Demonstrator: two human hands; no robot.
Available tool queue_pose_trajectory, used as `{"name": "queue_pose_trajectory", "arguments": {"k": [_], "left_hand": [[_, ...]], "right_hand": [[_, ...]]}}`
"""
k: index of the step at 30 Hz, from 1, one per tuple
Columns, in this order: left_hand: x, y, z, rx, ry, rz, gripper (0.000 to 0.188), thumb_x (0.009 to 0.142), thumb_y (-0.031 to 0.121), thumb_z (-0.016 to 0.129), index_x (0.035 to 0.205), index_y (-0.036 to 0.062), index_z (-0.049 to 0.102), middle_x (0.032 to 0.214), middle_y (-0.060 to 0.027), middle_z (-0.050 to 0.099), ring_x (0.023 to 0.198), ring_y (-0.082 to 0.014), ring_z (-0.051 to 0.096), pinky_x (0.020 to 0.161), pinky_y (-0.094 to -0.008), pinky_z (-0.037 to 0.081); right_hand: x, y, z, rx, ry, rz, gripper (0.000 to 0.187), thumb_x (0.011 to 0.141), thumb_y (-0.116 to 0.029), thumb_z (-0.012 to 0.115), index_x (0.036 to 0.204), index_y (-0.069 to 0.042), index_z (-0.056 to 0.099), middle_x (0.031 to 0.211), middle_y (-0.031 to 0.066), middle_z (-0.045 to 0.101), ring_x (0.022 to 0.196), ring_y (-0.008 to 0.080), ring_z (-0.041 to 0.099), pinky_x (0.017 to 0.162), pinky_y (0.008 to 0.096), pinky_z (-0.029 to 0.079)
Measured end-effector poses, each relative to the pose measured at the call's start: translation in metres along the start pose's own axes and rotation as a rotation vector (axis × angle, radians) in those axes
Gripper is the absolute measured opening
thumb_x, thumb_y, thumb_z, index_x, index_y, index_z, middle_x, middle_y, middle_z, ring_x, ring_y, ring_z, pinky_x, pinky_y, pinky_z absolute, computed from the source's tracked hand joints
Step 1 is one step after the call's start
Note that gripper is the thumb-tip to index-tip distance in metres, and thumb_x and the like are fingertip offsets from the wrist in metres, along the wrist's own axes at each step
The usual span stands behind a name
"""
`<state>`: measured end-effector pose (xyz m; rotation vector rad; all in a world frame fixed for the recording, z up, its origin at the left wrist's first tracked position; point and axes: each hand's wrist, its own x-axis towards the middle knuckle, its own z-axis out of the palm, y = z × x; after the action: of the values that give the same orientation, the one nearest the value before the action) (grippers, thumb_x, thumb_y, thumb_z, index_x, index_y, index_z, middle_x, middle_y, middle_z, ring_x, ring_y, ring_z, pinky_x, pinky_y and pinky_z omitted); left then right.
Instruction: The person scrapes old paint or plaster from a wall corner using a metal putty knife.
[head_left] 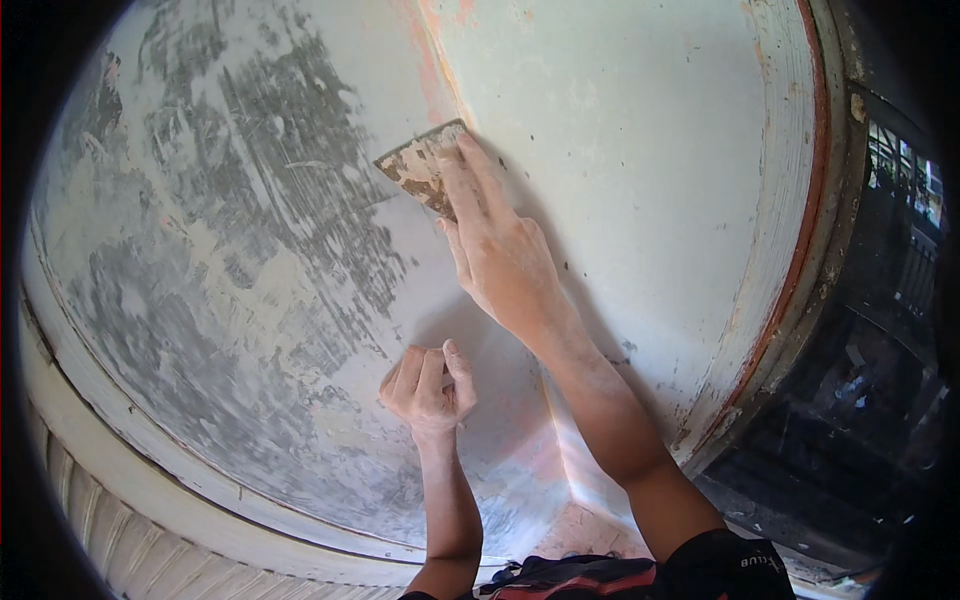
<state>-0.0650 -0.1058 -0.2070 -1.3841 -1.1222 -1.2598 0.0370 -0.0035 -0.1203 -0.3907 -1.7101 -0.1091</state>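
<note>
A flat, putty-crusted scraper plate [418,172] lies against the wall, one corner at the inner corner line. My right hand [490,235] presses on it, with the fingers stretched over its face and the thumb by its lower edge. Below and to the left, my left hand [428,388] is curled into a loose fist in front of the wall. Nothing sticks out of it, and its palm is hidden. White dust coats both hands. The left-hand wall [300,215] is patchy grey with pale smeared filler; the right-hand wall [640,200] is smoother and pale.
A weathered frame [800,250] with a reddish-brown edge borders the right wall. Beyond it is a dark opening [850,390]. Pale moulding [180,490] curves along the lower left. A pinkish, worn corner line runs between the two walls.
</note>
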Motion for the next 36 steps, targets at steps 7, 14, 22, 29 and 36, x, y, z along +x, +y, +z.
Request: {"name": "queue_pose_trajectory", "arguments": {"k": [7, 14, 22, 29, 36], "left_hand": [[0.000, -0.003, 0.001, 0.000, -0.006, 0.016, 0.034, 0.086, 0.003, 0.063, 0.056, 0.0069, 0.048, 0.050, -0.0016, 0.038, 0.039, -0.0139, 0.030, 0.040, -0.0310, 0.021], [-0.003, -0.004, 0.001, -0.001, -0.005, 0.016, 0.034, 0.087, 0.006, 0.063, 0.056, 0.0074, 0.050, 0.050, -0.0011, 0.038, 0.040, -0.0140, 0.030, 0.041, -0.0308, 0.021], [0.000, -0.002, 0.000, -0.067, -0.009, -0.008, 0.037, 0.089, 0.007, 0.063, 0.055, 0.0055, 0.049, 0.049, -0.0014, 0.038, 0.042, -0.0125, 0.031, 0.042, -0.0301, 0.021], [0.003, 0.000, -0.008, -0.165, 0.003, -0.050, 0.037, 0.091, 0.007, 0.062, 0.056, 0.0031, 0.052, 0.050, -0.0027, 0.043, 0.044, -0.0126, 0.034, 0.042, -0.0299, 0.022], [0.007, 0.005, -0.010, -0.217, -0.002, -0.118, 0.038, 0.094, 0.009, 0.061, 0.057, 0.0022, 0.055, 0.052, -0.0035, 0.045, 0.047, -0.0129, 0.036, 0.045, -0.0302, 0.023]], "right_hand": [[-0.020, -0.012, 0.000, -0.040, -0.053, 0.092, 0.060, 0.095, -0.018, 0.062, 0.150, -0.010, 0.041, 0.155, 0.0205, 0.035, 0.074, 0.0266, 0.070, 0.052, 0.0303, 0.056], [-0.003, -0.012, 0.012, -0.002, -0.007, 0.107, 0.058, 0.096, -0.021, 0.062, 0.149, -0.008, 0.042, 0.153, 0.0221, 0.037, 0.075, 0.0275, 0.071, 0.053, 0.0330, 0.057], [-0.010, -0.016, 0.008, -0.016, -0.011, 0.103, 0.055, 0.097, -0.021, 0.060, 0.147, -0.005, 0.043, 0.150, 0.0254, 0.040, 0.081, 0.0322, 0.072, 0.056, 0.0339, 0.059], [-0.009, -0.013, 0.008, 0.064, 0.000, 0.086, 0.056, 0.097, -0.021, 0.060, 0.147, -0.004, 0.042, 0.149, 0.0282, 0.040, 0.082, 0.0348, 0.072, 0.058, 0.0362, 0.059], [0.004, -0.014, 0.007, 0.023, 0.002, 0.085, 0.054, 0.097, -0.021, 0.061, 0.145, -0.003, 0.045, 0.148, 0.0285, 0.042, 0.084, 0.0355, 0.072, 0.060, 0.0355, 0.059]]}}
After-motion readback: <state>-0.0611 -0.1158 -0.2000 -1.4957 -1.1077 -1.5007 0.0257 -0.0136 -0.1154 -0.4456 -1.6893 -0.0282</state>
